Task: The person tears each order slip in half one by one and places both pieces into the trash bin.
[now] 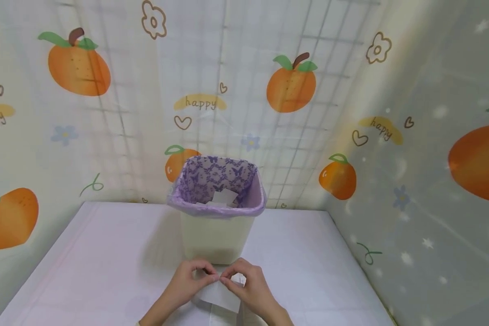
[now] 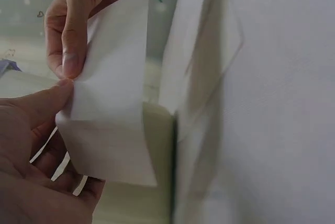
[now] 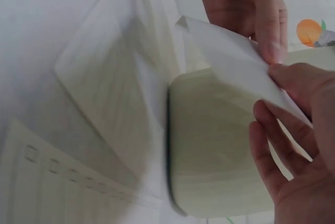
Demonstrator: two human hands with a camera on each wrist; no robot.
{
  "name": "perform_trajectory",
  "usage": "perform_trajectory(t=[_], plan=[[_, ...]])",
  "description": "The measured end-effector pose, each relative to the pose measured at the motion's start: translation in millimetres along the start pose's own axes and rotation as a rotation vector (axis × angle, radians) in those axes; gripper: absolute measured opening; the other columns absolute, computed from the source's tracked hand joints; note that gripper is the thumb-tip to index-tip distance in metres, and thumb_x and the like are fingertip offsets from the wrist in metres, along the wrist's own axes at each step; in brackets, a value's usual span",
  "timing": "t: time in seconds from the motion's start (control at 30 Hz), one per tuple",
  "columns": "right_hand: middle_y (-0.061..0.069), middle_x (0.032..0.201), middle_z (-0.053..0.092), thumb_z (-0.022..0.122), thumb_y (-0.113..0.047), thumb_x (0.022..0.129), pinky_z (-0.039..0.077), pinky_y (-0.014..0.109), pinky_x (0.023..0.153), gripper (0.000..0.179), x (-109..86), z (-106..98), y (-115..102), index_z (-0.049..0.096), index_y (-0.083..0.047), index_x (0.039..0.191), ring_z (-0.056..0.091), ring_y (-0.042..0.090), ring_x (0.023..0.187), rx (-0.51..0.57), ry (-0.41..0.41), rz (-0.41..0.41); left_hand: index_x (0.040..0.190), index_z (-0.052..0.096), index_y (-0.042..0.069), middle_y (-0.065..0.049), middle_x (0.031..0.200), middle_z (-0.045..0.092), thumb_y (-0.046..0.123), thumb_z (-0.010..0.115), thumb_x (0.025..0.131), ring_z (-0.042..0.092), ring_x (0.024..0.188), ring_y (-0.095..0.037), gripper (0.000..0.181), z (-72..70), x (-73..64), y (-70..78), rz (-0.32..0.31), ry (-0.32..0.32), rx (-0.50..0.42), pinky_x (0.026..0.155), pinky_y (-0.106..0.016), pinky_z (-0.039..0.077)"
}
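Note:
A white sheet of paper point(image 1: 222, 296) is held up at its top edge by both hands in front of the bin. My left hand point(image 1: 189, 281) pinches it between thumb and index finger. Right beside, my right hand point(image 1: 251, 286) pinches the same edge, the fingertips of both hands nearly meeting. In the left wrist view the paper point(image 2: 112, 77) hangs with a bend across its lower part. The right wrist view shows the sheet point(image 3: 235, 67) tilted, one far corner curled over.
A cream bin point(image 1: 216, 237) with a purple patterned liner point(image 1: 195, 208) stands just beyond the hands. White paper pieces point(image 1: 225, 197) lie inside it. On the table point(image 1: 309, 262) below are a loose sheet point(image 3: 99, 88) and a lined page with small boxes point(image 3: 36, 182). A fruit-print curtain point(image 1: 236, 68) hangs behind.

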State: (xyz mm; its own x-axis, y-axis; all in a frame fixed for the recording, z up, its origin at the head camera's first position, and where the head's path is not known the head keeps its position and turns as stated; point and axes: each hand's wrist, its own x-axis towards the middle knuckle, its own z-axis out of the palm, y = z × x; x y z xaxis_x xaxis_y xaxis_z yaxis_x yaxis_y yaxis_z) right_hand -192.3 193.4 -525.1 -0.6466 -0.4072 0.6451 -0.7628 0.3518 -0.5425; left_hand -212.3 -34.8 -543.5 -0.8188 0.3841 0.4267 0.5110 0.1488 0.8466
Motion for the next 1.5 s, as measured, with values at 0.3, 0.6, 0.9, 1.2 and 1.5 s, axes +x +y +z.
perform_trajectory(t=[0.3,0.6,0.9,1.2,1.5], plan=[[-0.006,0.094,0.075,0.078,-0.015,0.096,0.06,0.03,0.08,0.002,15.4,-16,-12,0.076,-0.014,0.096,0.071,0.009,0.089,-0.022,-0.01,-0.01,0.087,0.08,0.021,0.011,0.088,0.075,0.022,0.084,0.09,0.069,0.085,-0.007,0.005,-9.1,16.5,20.2,0.095,0.016,0.054,0.081,-0.028,0.058],[-0.008,0.092,0.074,0.077,-0.012,0.097,0.06,0.032,0.081,0.008,27.5,-29,-23,0.075,-0.019,0.096,0.069,0.008,0.088,-0.04,-0.024,-0.032,0.087,0.081,0.023,0.011,0.087,0.075,0.025,0.084,0.09,0.071,0.084,-0.007,0.005,-14.0,23.5,36.3,0.12,0.017,0.035,0.078,-0.029,0.061],[-0.009,0.092,0.074,0.078,-0.014,0.096,0.059,0.029,0.079,0.007,42.4,-41,-33,0.076,-0.02,0.095,0.068,0.007,0.09,-0.071,-0.015,-0.016,0.089,0.081,0.021,0.01,0.086,0.074,0.018,0.084,0.09,0.07,0.082,-0.007,0.004,-19.0,32.9,54.6,0.158,0.037,0.061,0.08,-0.028,0.061],[-0.013,0.093,0.072,0.08,-0.014,0.095,0.057,0.031,0.084,0.008,64.5,-57,-52,0.076,-0.022,0.094,0.065,0.01,0.098,-0.124,-0.009,-0.064,0.088,0.079,0.022,0.008,0.078,0.067,0.017,0.083,0.092,0.055,0.072,-0.005,0.008,-30.5,46.0,84.4,0.197,0.024,0.071,0.068,-0.024,0.053],[-0.012,0.092,0.071,0.081,-0.015,0.093,0.057,0.027,0.079,0.007,86.6,-79,-64,0.076,-0.019,0.093,0.065,0.008,0.093,-0.186,-0.033,-0.131,0.088,0.079,0.021,0.011,0.075,0.063,0.012,0.082,0.092,0.044,0.064,-0.003,0.01,-38.6,62.5,110.6,0.191,0.021,0.11,0.06,-0.02,0.037]])
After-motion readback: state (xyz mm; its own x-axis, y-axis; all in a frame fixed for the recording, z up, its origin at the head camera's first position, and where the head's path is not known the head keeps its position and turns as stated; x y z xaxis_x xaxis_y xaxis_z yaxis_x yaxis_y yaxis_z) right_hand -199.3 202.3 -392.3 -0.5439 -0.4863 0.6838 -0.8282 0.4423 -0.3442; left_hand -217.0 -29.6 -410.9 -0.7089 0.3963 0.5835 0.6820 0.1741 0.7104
